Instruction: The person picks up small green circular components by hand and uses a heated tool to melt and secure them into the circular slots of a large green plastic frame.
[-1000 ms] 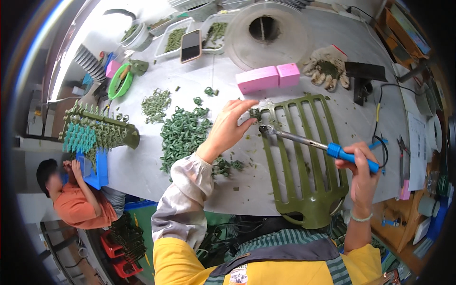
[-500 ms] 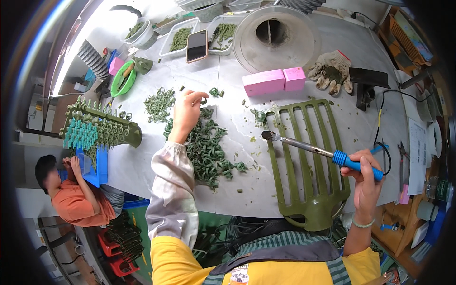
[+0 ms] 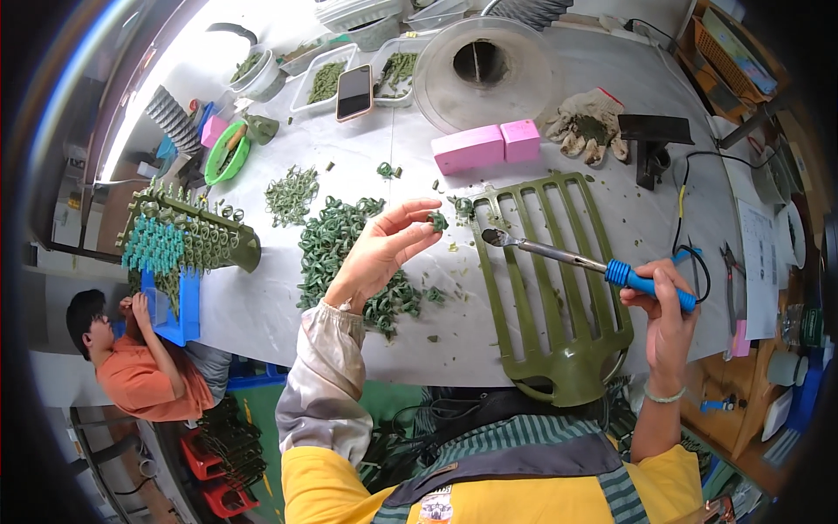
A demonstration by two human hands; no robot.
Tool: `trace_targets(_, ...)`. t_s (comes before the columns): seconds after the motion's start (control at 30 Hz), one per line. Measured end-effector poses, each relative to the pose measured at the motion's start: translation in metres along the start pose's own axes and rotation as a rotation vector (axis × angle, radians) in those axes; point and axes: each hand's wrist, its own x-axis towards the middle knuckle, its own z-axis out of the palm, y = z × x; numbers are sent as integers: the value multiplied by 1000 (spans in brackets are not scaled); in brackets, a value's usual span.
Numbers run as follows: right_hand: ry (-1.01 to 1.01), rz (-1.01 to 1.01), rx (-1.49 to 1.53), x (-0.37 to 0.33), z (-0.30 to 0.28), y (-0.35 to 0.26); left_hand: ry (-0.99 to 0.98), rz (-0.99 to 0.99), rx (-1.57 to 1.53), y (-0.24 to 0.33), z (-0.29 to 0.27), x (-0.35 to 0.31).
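My left hand (image 3: 381, 248) is closed in a pinch on a small dark green curled plastic piece (image 3: 438, 221), raised over the table beside the upper left corner of an olive-green rake-like plastic frame (image 3: 566, 367). Another curled green piece (image 3: 463, 207) sits at that corner. My right hand (image 3: 669, 325) grips a soldering iron (image 3: 642, 283) by its blue handle. The iron's dark, widened tip (image 3: 495, 237) points left and hangs over the frame's left bar. Under and behind my left wrist spreads a heap of similar green curls (image 3: 330, 253).
Pink blocks (image 3: 471, 152), a stained glove (image 3: 592, 127) and a black stand (image 3: 653, 140) lie beyond the frame. A phone (image 3: 354, 93) leans by tubs of green bits. A clear funnel hood (image 3: 428, 83) stands behind. At left, a person in orange (image 3: 144, 375) sits near a ring-covered rack (image 3: 236, 244).
My left hand has come from the far side of the heap rightward and nearer, with a curled green piece now in its fingertips. The soldering iron stays over the frame's left side.
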Motion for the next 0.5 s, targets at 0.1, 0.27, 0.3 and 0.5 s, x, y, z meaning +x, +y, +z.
trace_targets(0.1,-2,-6,4,-1,-4,0,-58,10,-105,-8,-2,1)
trace_targets(0.27,-11,3,13,-1,-5,0,7,50,324,-9,14,0)
trace_targets(0.3,-7,6,11,0,-5,1,14,93,540,-11,21,1)
trace_targets(0.5,-24,3,3,2,5,10,102,640,1009,-30,36,15)
